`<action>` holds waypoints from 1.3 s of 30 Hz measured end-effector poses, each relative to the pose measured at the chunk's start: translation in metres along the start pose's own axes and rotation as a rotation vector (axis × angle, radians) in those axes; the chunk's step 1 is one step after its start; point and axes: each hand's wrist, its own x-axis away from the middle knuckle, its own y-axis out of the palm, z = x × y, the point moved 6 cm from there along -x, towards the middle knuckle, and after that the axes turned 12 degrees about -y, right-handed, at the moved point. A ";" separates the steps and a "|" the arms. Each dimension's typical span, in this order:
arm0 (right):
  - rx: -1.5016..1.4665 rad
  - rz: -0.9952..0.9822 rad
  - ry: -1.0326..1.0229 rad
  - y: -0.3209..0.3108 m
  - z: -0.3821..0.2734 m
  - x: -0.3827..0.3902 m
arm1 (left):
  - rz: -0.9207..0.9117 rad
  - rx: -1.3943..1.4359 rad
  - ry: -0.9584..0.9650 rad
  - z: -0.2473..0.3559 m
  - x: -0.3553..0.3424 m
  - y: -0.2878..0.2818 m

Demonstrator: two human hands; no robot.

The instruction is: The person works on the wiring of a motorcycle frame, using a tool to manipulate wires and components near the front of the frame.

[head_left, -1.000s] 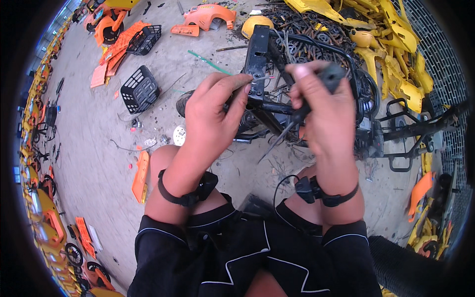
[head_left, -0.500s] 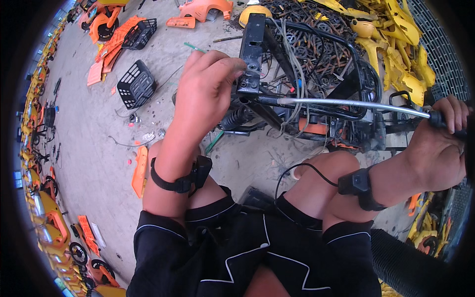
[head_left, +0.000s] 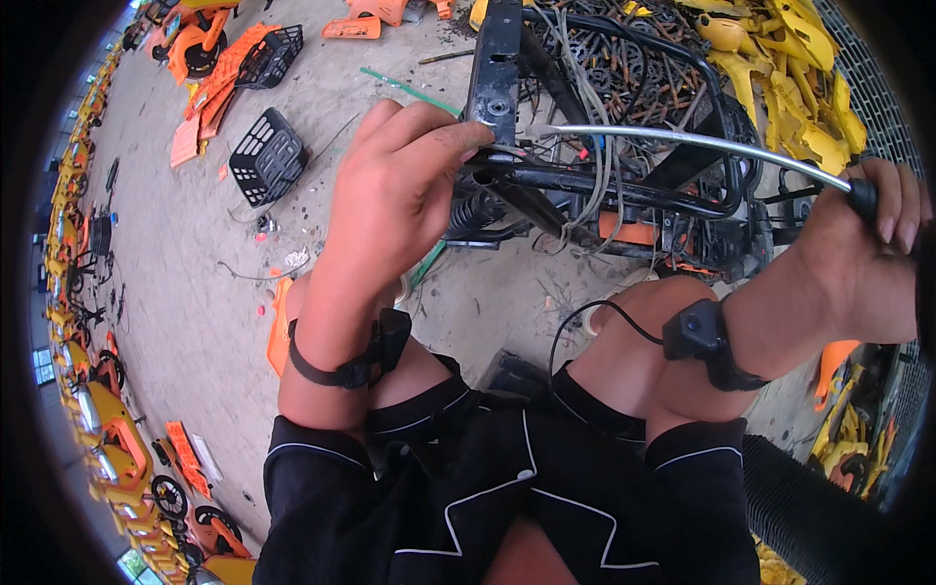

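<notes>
Silver-shafted, black-handled long tool (head_left: 682, 137) fills my right hand (head_left: 850, 261), its tip seemingly just beside the upright black metal frame (head_left: 499, 63); glancing off, it could jab my left hand (head_left: 398, 175), pinched narrow there, contents hidden from me.

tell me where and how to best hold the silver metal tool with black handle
Probably by its black handle, coming from the right, as the right hand does: the thicker handle lies at that end, while the slim silver shaft extends left.
</notes>
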 end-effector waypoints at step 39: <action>-0.514 -0.407 0.295 -0.008 0.017 -0.013 | 0.031 -0.118 0.032 -0.002 0.003 0.003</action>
